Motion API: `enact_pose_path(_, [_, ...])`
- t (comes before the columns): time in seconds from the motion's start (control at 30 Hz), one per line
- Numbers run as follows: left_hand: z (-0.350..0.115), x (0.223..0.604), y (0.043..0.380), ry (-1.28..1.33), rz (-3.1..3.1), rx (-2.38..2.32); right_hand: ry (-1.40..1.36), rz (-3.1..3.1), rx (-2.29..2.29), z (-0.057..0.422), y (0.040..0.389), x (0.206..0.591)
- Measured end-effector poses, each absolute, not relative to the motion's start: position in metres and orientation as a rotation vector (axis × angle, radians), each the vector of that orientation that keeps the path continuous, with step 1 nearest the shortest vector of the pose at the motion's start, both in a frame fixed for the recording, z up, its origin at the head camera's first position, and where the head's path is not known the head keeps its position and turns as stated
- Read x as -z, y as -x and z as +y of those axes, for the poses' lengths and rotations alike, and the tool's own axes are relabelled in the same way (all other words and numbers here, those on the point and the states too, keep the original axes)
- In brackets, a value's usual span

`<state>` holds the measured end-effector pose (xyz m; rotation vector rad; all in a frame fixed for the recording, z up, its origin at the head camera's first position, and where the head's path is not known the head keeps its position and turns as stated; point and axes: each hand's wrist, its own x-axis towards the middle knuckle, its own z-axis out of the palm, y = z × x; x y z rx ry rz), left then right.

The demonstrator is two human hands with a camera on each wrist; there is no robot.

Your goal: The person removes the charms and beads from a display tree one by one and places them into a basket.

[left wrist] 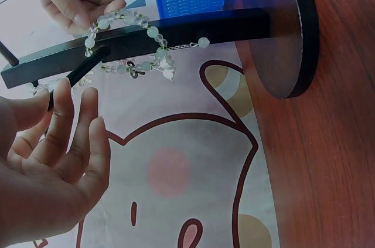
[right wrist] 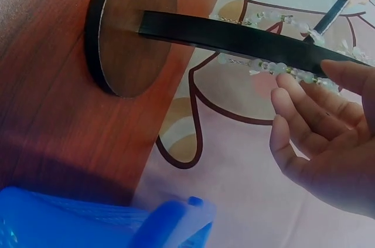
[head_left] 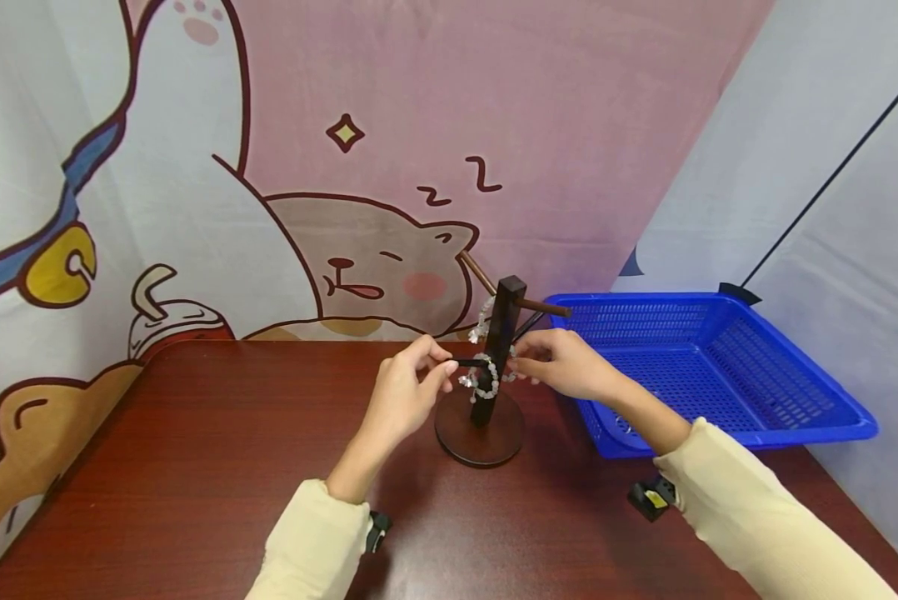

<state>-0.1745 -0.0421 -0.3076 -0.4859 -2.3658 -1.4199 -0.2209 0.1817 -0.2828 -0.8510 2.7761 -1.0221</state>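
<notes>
A dark wooden jewelry stand (head_left: 503, 329) with a round base (head_left: 479, 442) stands upright on the table. My left hand (head_left: 411, 383) pinches the end of its black peg (left wrist: 85, 69) between thumb and fingertips. From that peg, close to the post, hangs a beaded bracelet (left wrist: 153, 31) of pale green and clear beads with a white flower charm. To the post's right, my right hand (head_left: 561, 362) has its fingers curled at a second beaded bracelet (right wrist: 281, 67), its thumb beside the post. Another bracelet (head_left: 483, 321) hangs higher on the left.
A blue plastic basket (head_left: 726, 437) sits right of the stand, with a small shiny item (head_left: 623, 425) in its near left corner. Brown pegs (head_left: 542, 307) stick out near the post's top. Behind the brown table (head_left: 269, 467) hangs a cartoon-printed curtain (head_left: 569, 150).
</notes>
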Motion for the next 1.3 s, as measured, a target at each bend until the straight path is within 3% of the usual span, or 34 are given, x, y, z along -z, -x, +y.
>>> enact_pose_path(1.3, [-0.0424,0.3081,0.175,0.504,-2.357,1.398,0.878,2.792,1.075,0.1825,0.2196,0.282])
